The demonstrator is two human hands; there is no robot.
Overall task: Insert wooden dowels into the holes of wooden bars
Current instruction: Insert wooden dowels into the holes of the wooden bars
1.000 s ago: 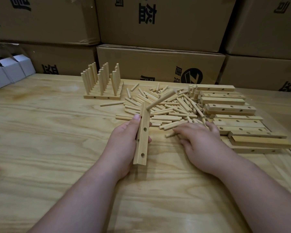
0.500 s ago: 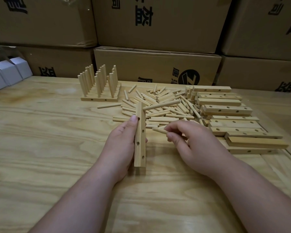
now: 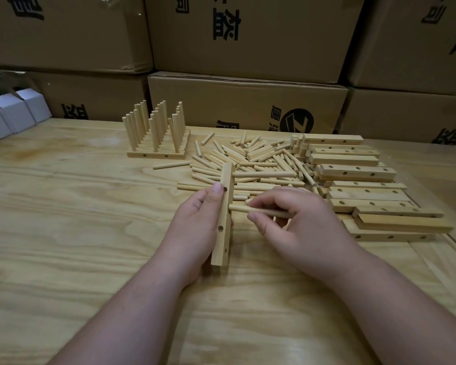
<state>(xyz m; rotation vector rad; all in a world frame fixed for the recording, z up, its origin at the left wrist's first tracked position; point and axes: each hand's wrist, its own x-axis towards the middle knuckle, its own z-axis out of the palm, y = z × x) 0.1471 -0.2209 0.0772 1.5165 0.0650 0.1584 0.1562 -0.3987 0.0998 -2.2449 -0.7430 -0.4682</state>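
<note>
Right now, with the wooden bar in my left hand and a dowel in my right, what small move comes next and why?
Probably slide the round wooden dowel leftward into the bar's side. The right hand pinches it level, tip at the upright light wooden bar gripped by the left hand. One dowel already sticks out higher up.

dowel point(image 3: 259, 211): its far end is hiding inside the right hand point(image 3: 298, 227)
bar point(image 3: 224, 214): left hand point(image 3: 198, 227) is covering its far side

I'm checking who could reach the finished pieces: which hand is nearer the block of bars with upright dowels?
Left. The left hand, holding a bar, sits below the block of bars with upright dowels; the right hand, pinching a dowel, is farther right.
</note>
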